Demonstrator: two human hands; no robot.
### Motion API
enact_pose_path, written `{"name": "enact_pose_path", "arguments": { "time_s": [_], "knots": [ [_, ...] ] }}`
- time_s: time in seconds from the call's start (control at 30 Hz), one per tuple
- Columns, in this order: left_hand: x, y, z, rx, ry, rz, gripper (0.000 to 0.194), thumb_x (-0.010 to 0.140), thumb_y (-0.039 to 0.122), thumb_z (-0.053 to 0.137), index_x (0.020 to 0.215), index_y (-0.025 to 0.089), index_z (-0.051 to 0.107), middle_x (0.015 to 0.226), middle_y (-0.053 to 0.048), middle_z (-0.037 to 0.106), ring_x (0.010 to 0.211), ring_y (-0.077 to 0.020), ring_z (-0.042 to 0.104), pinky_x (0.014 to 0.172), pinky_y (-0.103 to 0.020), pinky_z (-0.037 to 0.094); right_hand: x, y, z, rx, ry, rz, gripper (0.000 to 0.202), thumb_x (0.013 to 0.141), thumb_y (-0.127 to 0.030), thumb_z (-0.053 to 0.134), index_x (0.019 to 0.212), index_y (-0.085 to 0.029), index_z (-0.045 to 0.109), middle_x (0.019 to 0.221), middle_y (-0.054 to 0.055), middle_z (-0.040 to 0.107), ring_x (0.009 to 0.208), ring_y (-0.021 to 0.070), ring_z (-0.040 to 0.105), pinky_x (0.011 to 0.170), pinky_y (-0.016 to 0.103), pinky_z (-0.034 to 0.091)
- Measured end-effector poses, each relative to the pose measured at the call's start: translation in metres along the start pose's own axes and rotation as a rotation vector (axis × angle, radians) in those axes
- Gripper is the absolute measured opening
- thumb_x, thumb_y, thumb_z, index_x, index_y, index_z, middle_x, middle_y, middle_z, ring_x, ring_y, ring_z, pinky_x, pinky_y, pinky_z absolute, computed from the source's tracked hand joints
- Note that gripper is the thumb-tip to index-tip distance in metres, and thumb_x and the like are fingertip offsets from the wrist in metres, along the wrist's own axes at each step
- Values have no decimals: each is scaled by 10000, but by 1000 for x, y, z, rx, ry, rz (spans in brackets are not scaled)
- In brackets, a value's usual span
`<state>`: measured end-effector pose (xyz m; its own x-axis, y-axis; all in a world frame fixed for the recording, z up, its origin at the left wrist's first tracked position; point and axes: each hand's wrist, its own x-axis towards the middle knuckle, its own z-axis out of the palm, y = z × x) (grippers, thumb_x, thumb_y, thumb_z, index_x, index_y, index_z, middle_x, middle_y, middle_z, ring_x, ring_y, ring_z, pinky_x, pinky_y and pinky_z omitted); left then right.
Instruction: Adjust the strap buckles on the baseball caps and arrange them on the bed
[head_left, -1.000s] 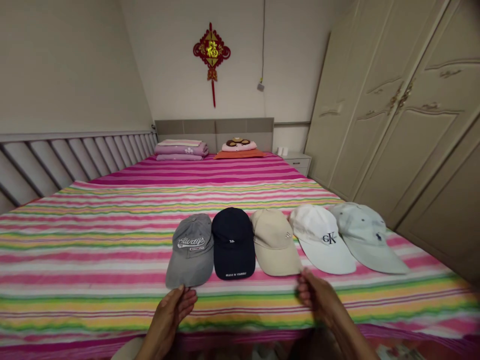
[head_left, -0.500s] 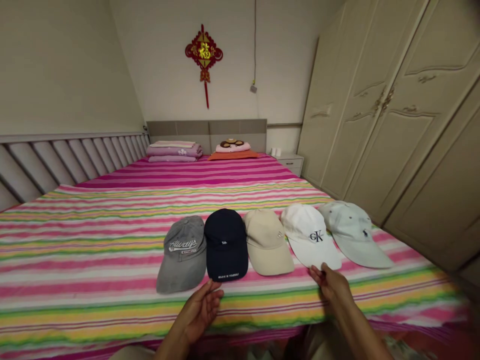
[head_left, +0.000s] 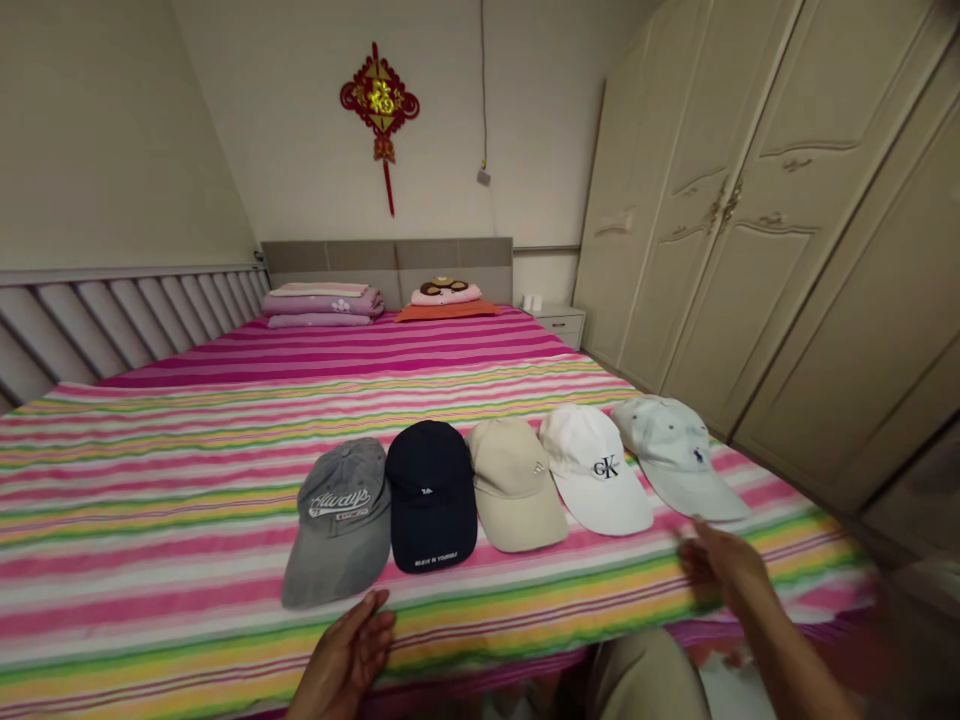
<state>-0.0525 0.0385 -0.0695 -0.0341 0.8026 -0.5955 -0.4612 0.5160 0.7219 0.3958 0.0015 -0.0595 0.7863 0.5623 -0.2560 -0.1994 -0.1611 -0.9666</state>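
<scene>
From where I sit, taking the middle of my view as the dial's centre, the bed is the biggest thing, spread from 8 o'clock round to 4 under striped cloth. The cream wardrobe stands at 2. The grey headboard runs from 10 to 12, with a folded lilac quilt in front of it, between 9 and 10.

Five caps lie in a row on the bed, brims toward my camera, neighbours touching or just beside one another: a grey cap between 7 and 8, a navy cap at 7, a beige cap at 5, a white cap at 4, and a pale grey-green cap between 3 and 4.

My right hand is at 4, its fingertips at the near edge of the pale cap's brim; it is blurred, and I cannot tell whether the fingers grip. My left hand is at 7, near the grey cap's brim, fingers loosely bent, parted and holding nothing.

Smallest is the navy brim's white lettering, at 7.
</scene>
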Motion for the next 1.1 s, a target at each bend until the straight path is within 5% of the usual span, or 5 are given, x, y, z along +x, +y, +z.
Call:
{"name": "enact_pose_path", "arguments": {
  "time_s": [0.13, 0.43, 1.1],
  "knots": [
    [-3, 5, -17, -59, 79, 59, 113, 790, 196, 545, 886, 143, 570, 590, -26, 653, 437, -98, 586, 409, -173, 461, 31, -17, -13, 164, 133, 136, 273, 853, -125, 410, 585, -172, 433, 437, -31, 504, 375, 74, 518, 403, 180, 446],
    [7, 21, -26, -114, 163, 249, 70, 782, 82, 518, 780, 149, 536, 552, -20, 647, 404, -97, 568, 414, -185, 471, 45, -4, 1, 279, 71, 223, 152, 884, -103, 387, 798, -108, 513, 661, -20, 568, 551, 84, 576, 493, 206, 495],
    [14, 16, -28, -54, 137, 254, 183, 775, 192, 556, 623, 90, 547, 505, -39, 608, 430, -110, 570, 435, -205, 463, 36, -3, -2, 236, 26, 176, 308, 742, 72, 383, 578, -180, 448, 415, 26, 539, 332, 124, 537, 319, 160, 472]
  ]
}}
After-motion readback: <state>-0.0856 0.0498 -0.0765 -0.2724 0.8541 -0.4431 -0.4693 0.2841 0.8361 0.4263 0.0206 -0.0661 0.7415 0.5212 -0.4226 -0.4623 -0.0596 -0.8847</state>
